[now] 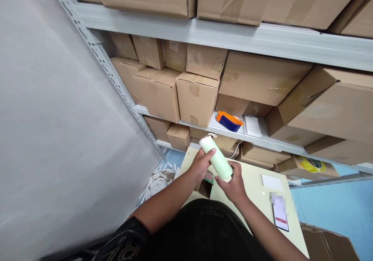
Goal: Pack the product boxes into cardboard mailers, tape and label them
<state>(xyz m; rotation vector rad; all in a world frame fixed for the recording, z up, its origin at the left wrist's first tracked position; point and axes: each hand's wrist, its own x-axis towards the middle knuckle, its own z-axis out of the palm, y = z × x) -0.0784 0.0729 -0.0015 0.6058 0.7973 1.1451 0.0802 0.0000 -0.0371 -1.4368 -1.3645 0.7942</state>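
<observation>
Between my two hands I hold a pale green bottle (218, 160) with a white lid and a small strap loop at its top. It is tilted, its lid end up and to the left. My left hand (203, 162) grips the upper part near the lid, thumb across the front. At the lower end, my right hand (234, 182) has its fingers and thumb around the base. Just below the bottle, a small open cardboard box (206, 187) stands on the cream table (250, 178), partly hidden by my left forearm.
Metal shelves (221, 33) packed with cardboard boxes (198, 98) rise in front. On one shelf lies an orange and blue tape dispenser (229, 121). The table bears a white card (271, 182) and a phone (280, 216). White scraps (159, 181) lie at left, beside a grey wall (58, 117).
</observation>
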